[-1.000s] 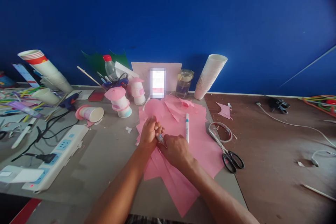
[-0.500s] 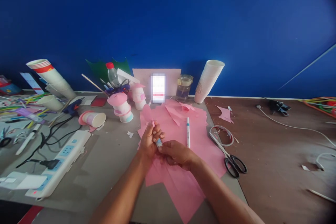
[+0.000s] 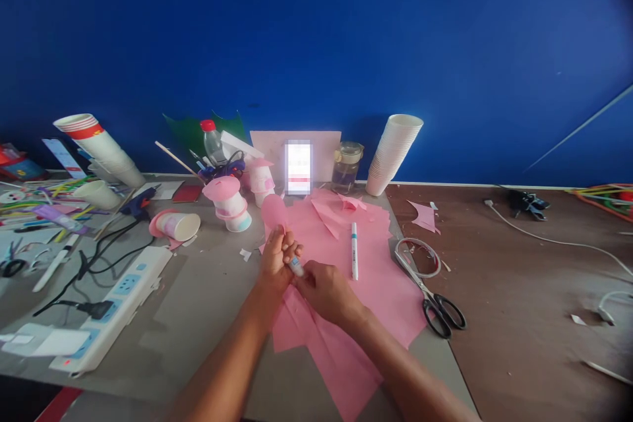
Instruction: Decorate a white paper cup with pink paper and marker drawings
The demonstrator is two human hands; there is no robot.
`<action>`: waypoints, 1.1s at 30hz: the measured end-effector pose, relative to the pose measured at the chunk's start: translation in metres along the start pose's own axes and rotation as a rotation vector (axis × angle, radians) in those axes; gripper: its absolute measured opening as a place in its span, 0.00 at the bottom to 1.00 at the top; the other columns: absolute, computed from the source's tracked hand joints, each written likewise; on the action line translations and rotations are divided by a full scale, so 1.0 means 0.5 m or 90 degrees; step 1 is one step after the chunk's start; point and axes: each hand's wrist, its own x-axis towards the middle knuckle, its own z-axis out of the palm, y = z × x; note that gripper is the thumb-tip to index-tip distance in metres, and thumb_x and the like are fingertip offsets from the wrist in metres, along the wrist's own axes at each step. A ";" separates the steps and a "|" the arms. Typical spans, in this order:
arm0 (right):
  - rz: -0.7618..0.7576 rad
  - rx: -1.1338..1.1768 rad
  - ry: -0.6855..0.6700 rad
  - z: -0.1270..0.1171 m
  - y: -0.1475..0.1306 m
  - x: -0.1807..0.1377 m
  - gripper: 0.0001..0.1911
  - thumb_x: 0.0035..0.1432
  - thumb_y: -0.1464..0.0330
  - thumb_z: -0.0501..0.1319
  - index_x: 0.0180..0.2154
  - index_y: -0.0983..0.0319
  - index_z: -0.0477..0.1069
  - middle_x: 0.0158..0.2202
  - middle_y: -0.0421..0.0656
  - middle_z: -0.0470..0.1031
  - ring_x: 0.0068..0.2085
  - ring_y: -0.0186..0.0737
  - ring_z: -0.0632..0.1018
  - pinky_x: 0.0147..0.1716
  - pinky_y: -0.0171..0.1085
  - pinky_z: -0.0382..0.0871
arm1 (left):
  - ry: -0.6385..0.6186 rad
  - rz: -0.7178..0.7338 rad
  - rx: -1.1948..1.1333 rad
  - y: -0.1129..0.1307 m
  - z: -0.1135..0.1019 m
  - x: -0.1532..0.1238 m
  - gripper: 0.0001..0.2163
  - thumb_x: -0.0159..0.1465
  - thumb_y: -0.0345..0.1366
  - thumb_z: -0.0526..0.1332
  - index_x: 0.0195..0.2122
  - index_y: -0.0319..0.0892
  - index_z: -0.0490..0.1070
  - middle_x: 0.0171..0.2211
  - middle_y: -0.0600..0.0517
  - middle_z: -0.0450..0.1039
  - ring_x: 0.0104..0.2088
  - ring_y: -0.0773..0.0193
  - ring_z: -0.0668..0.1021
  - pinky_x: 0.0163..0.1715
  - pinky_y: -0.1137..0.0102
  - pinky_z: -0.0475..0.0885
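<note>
My left hand (image 3: 275, 260) is closed, palm turned up. A round piece of pink paper (image 3: 275, 210) rises from its thumb and fingertips. Its curled fingers also lie against a small white tube with a blue label (image 3: 297, 267). My right hand (image 3: 325, 290) pinches the near end of that tube between thumb and forefinger, so much of it is covered. Both hands are over crumpled pink paper (image 3: 376, 250) on the table. A white marker (image 3: 355, 250) rests on this paper, right of my hands.
Scissors (image 3: 442, 308) and a tape roll (image 3: 420, 257) lie to the right. Pink-trimmed paper cups (image 3: 228, 204), a power strip (image 3: 119, 310) and a glue gun (image 3: 140, 202) are leftward. A cup stack (image 3: 395, 155), a jar (image 3: 347, 168) and a lit phone (image 3: 299, 168) stand behind.
Both hands have shifted slightly left, and my right hand is turned more knuckles-up. The pink paper circle shows more fully. The tube is still between the hands.
</note>
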 end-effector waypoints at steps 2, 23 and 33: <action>0.017 0.209 -0.115 -0.006 0.014 0.008 0.16 0.65 0.61 0.54 0.27 0.62 0.66 0.25 0.40 0.75 0.21 0.31 0.71 0.22 0.31 0.60 | -0.029 -0.035 -0.047 0.001 -0.003 -0.004 0.14 0.56 0.36 0.70 0.28 0.42 0.63 0.15 0.65 0.50 0.12 0.79 0.53 0.19 0.78 0.64; -0.063 0.672 -0.765 0.023 -0.006 -0.052 0.29 0.44 0.43 0.67 0.24 0.64 0.67 0.21 0.40 0.74 0.19 0.30 0.73 0.22 0.28 0.66 | 0.049 -0.031 -0.136 0.066 -0.019 0.017 0.12 0.61 0.24 0.61 0.24 0.42 0.59 0.14 0.64 0.48 0.11 0.80 0.52 0.16 0.81 0.59; -0.092 0.612 -0.092 -0.105 0.100 0.018 0.24 0.52 0.46 0.59 0.29 0.62 0.72 0.24 0.40 0.68 0.21 0.31 0.65 0.21 0.33 0.58 | -0.067 -0.156 -0.005 0.003 -0.006 0.001 0.11 0.58 0.34 0.67 0.28 0.40 0.63 0.16 0.65 0.52 0.12 0.80 0.54 0.19 0.78 0.62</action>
